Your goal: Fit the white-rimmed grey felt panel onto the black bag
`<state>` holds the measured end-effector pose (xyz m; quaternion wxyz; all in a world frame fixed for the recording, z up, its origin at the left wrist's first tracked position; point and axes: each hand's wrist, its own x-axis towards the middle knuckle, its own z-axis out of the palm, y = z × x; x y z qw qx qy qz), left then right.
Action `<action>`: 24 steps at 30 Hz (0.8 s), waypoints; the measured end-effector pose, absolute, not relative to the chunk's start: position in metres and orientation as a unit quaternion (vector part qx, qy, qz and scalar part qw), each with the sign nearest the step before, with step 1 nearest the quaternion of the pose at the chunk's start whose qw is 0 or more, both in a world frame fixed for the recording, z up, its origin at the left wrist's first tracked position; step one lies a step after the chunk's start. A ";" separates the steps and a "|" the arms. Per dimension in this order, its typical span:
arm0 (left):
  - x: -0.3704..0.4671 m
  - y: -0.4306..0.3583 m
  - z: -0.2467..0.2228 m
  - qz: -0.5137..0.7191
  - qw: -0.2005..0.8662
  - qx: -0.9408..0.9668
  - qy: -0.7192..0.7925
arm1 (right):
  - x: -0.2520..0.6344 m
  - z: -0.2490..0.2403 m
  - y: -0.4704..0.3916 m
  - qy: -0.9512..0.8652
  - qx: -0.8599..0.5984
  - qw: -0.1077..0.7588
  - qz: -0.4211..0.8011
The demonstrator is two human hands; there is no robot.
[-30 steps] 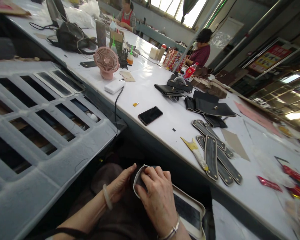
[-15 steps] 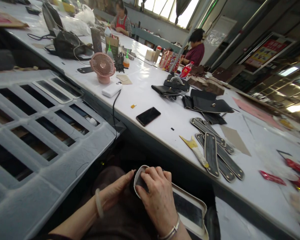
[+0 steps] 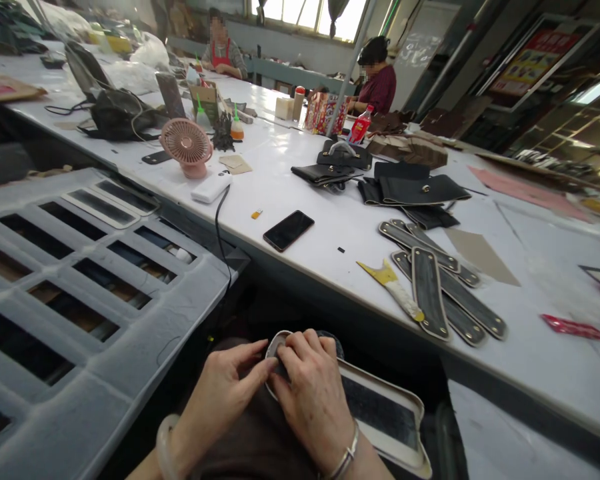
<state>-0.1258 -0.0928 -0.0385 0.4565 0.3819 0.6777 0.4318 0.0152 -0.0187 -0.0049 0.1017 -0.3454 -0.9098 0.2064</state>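
A long dark panel with a pale raised rim (image 3: 385,417) lies across my lap, its near-left end rounded and curled up. My right hand (image 3: 313,393) is wrapped over that curled end, fingers bent and pressing inside the rim. My left hand (image 3: 225,383) pinches the left edge of the same end, with the thumb inside the rim and the index finger along the outside. The part under my right palm is hidden. Beneath the panel, a dark rounded object (image 3: 333,341) shows just behind my right knuckles.
On the white table (image 3: 325,293) lie a phone (image 3: 289,230), a yellow-and-white wrapped tool (image 3: 393,290), several studded black straps (image 3: 430,293), black leather pieces (image 3: 420,190) and a pink fan (image 3: 186,147). A grey slatted crate (image 3: 100,347) stands at left. Two people sit across the table.
My left hand has come in closer, its thumb now on the rim's edge. My right hand keeps its grip on the curled end. The head view has shifted slightly.
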 end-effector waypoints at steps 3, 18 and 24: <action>-0.124 -0.091 -0.021 0.364 0.379 0.455 0.719 | 0.017 0.001 -0.011 -0.917 -0.321 0.082 0.221; -0.112 -0.087 -0.010 0.226 0.266 0.499 0.793 | 0.005 -0.010 0.053 -0.913 -0.195 0.064 0.352; -0.109 -0.084 -0.011 0.227 0.266 0.482 0.803 | -0.001 -0.012 0.074 -0.916 -0.147 0.040 0.370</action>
